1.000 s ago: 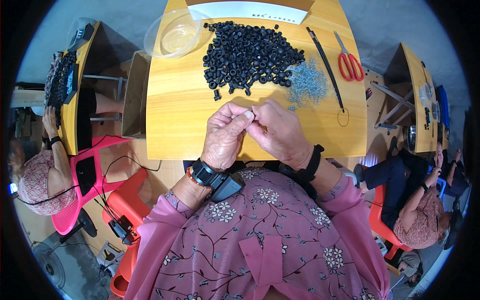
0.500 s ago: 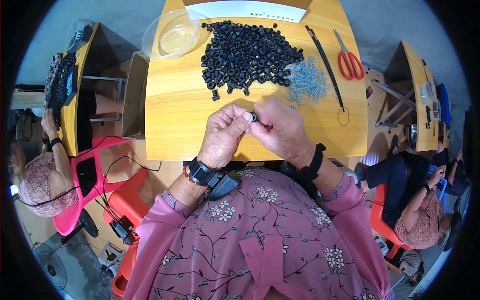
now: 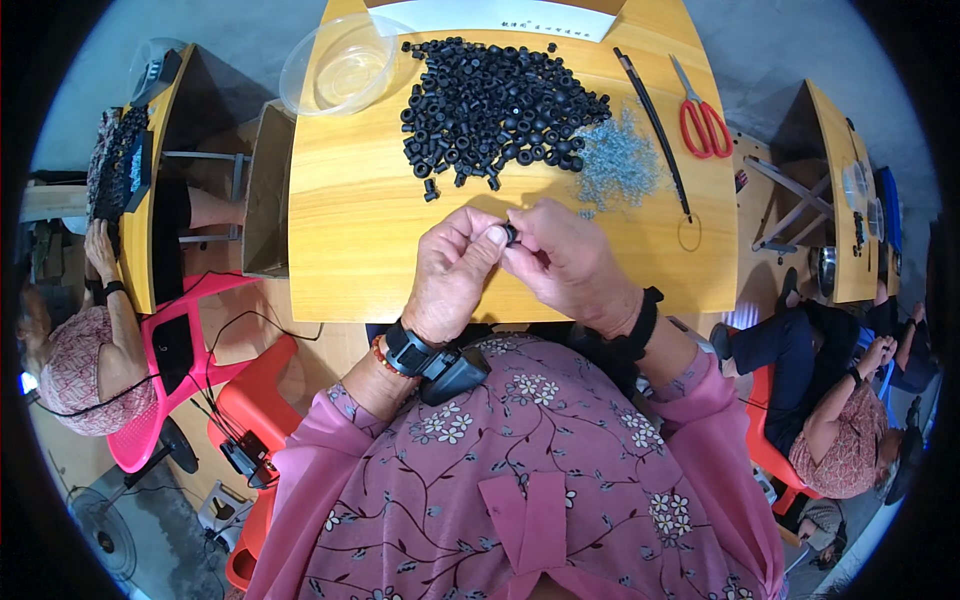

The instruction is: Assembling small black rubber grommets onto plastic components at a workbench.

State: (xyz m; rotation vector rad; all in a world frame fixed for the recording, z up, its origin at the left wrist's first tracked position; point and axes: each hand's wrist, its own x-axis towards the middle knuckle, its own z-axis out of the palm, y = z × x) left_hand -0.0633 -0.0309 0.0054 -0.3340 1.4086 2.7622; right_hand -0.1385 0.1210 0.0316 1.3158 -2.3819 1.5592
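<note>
Above the near part of the wooden table, my left hand (image 3: 448, 268) pinches a small round black rubber piece (image 3: 511, 234) between thumb and fingers. My right hand (image 3: 568, 256) meets it there, its fingers closed right beside the piece; whatever they hold is hidden. Beyond my hands spreads a heap of small black rubber parts (image 3: 485, 115), some ring-shaped. A pile of tiny clear pale-blue pieces (image 3: 618, 162) touches the heap's right side.
On the table (image 3: 380, 270), red-handled scissors (image 3: 706, 128) and a thin black rod (image 3: 652, 130) with a wire loop lie right. A clear plastic tub (image 3: 345, 65) stands far left, a white box (image 3: 500, 22) at the back. People sit at tables on both sides.
My right hand has turned slightly and its blur is gone. Both hands stay together at the black piece. The view has shifted a little.
</note>
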